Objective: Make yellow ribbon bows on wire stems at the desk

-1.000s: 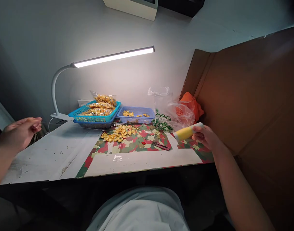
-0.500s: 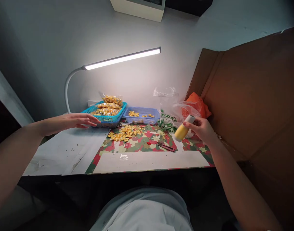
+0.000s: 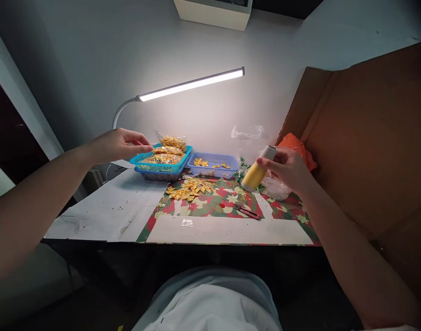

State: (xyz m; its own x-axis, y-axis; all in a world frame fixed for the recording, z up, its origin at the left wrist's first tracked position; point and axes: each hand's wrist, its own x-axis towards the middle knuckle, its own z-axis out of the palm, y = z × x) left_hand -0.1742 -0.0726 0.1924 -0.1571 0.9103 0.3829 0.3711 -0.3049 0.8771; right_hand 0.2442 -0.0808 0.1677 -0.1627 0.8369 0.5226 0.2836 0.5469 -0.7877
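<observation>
My right hand (image 3: pixel 289 169) grips a cone of yellow thread (image 3: pixel 253 176) by its white upper end, holding it tilted above the right part of the table. My left hand (image 3: pixel 122 146) is held out at the left edge of the turquoise basket (image 3: pixel 138 162), fingers apart and nothing in them; whether the fingertips touch the bags there I cannot tell. Clear bags of small gold pieces (image 3: pixel 168 151) fill that basket. Between the hands lie a pile of gold ribbon bows (image 3: pixel 187 189) and a pair of thread snips (image 3: pixel 247 211).
A lavender basket (image 3: pixel 213 171) with a few gold bows stands at the back. Behind my right hand are a clear plastic bag (image 3: pixel 248 138) and an orange bag (image 3: pixel 300 146). Cardboard (image 3: pixel 365 133) rises on the right. A lit lamp (image 3: pixel 193 85) reaches over the table (image 3: pixel 103 202).
My left hand has risen and moved right to the turquoise basket. My right hand has brought the thread cone slightly left and up. The view has shifted a little to the left.
</observation>
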